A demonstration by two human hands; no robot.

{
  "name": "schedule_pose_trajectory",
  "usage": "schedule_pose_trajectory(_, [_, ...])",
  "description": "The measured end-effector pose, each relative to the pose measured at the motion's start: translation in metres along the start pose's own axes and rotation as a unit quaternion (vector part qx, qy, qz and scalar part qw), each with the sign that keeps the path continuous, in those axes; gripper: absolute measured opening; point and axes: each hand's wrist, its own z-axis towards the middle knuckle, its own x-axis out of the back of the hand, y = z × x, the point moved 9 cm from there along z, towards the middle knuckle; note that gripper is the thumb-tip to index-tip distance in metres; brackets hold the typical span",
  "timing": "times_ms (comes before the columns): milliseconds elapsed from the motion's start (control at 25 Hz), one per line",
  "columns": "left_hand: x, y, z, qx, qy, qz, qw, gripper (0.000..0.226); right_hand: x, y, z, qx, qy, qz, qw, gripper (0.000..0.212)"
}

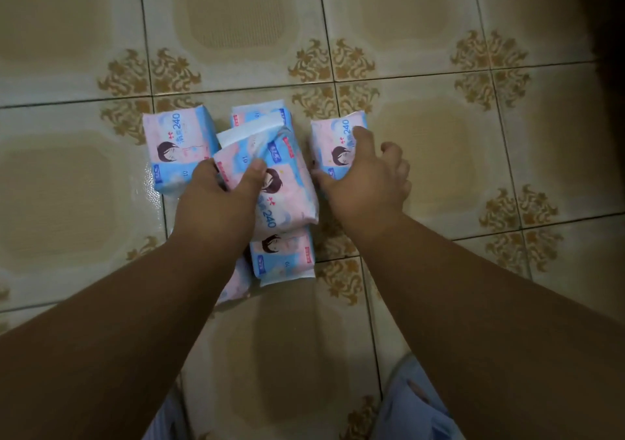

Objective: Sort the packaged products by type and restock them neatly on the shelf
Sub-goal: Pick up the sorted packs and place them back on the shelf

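- Glazed tile floor (101, 175) carries everything; no shelf is in view.
- Pink-and-blue soft packs, all one printed type: six that I can count, one of them (236, 285) mostly hidden under the left forearm.
- Left hand (216, 202) grips the middle pack (287, 196), lifted and tilted over the pile.
- Right hand (365, 175) curls over the right-hand pack (338, 141).
- Likely light, squashy, slick film; take each across its short sides, since the wrapper may slide.
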Motion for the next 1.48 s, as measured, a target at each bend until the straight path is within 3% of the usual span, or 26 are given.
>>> schedule_pose_trajectory(80, [0.001,-0.002,0.000,0.006,-0.013,-0.016,1.000,0.036,-0.017,-0.001,0.003,-0.003,-0.051,0.032,0.998,0.080])
schedule_pose_trajectory(160, [0.010,0.011,-0.015,0.015,-0.027,-0.041,0.999,0.036,-0.004,0.001,-0.013,-0.032,-0.070,0.154,0.985,0.079])
schedule_pose_trajectory(280, [0.030,0.061,-0.070,0.041,-0.053,-0.091,0.994,0.036,0.069,0.007,-0.064,-0.077,-0.064,0.308,0.946,0.078])
schedule_pose_trajectory(520, [0.071,0.270,-0.244,0.046,-0.185,-0.185,0.964,0.038,0.321,-0.020,-0.175,-0.126,-0.042,0.514,0.848,0.073])
schedule_pose_trajectory(720, [0.111,0.468,-0.401,-0.025,-0.268,-0.213,0.939,0.055,0.593,-0.060,-0.274,-0.069,0.023,0.603,0.795,0.077])
schedule_pose_trajectory(800, [0.114,0.540,-0.465,-0.084,-0.324,-0.223,0.915,0.067,0.687,-0.068,-0.323,-0.037,0.072,0.615,0.784,0.092])
schedule_pose_trajectory(880, [0.108,0.608,-0.537,-0.143,-0.399,-0.232,0.876,0.067,0.773,-0.062,-0.383,-0.014,0.181,0.607,0.774,0.104])
schedule_pose_trajectory(1040, [0.098,0.692,-0.676,-0.234,-0.507,-0.250,0.791,0.066,0.883,-0.034,-0.511,-0.010,0.367,0.564,0.740,0.107])
schedule_pose_trajectory(1240, [0.069,0.716,-0.842,-0.270,-0.592,-0.231,0.724,0.059,0.959,0.043,-0.650,-0.035,0.525,0.516,0.676,0.110])
schedule_pose_trajectory(1360, [0.037,0.709,-0.924,-0.269,-0.618,-0.215,0.706,0.044,0.997,0.090,-0.706,-0.019,0.559,0.513,0.651,0.106])
schedule_pose_trajectory(1480, [0.004,0.695,-0.995,-0.267,-0.625,-0.217,0.701,0.037,1.028,0.142,-0.750,-0.018,0.579,0.492,0.650,0.112])
